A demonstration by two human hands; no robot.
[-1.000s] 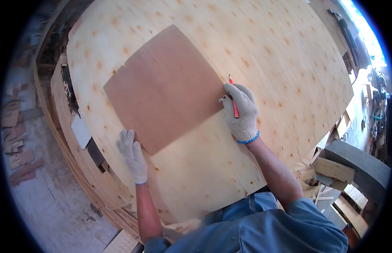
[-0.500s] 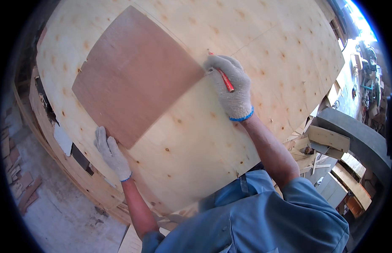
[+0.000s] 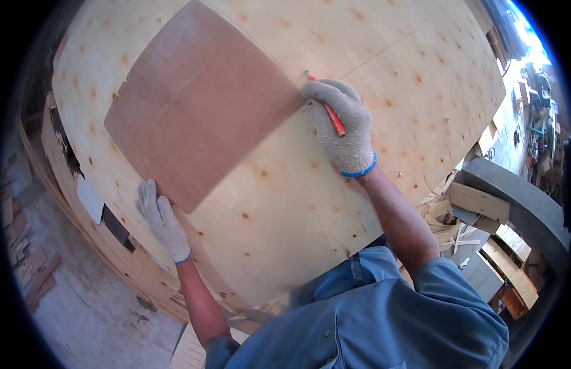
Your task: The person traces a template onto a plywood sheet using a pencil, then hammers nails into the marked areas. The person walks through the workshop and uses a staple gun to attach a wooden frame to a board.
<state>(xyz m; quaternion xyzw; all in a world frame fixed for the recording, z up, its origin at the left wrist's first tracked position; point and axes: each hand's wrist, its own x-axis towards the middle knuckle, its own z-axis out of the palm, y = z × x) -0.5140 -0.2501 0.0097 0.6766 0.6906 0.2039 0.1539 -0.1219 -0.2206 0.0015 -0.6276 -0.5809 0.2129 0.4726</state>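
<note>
A brown rectangular wooden panel (image 3: 199, 104) lies flat on a large pale plywood sheet (image 3: 285, 215). My gloved left hand (image 3: 162, 224) rests at the panel's near left corner with its fingers stretched out, partly on the plywood. Beside the panel's right corner, my gloved right hand (image 3: 342, 120) is closed round a red pencil (image 3: 334, 118). The pencil slants, its upper end poking out past the fingers. Whether its point touches the wood cannot be made out. A thin line runs across the plywood beyond this hand.
The plywood's near edge meets my waist. Wood offcuts (image 3: 479, 202) are heaped at the right, beside a curved grey machine part (image 3: 513, 190). More scraps (image 3: 36, 270) lie on the floor at the left. Stacked boards (image 3: 91, 209) show under the sheet's left edge.
My right hand has shifted slightly toward me along the panel's right corner, still holding the pencil. My left hand keeps its place on the panel's corner. The whole view has shifted a little.
</note>
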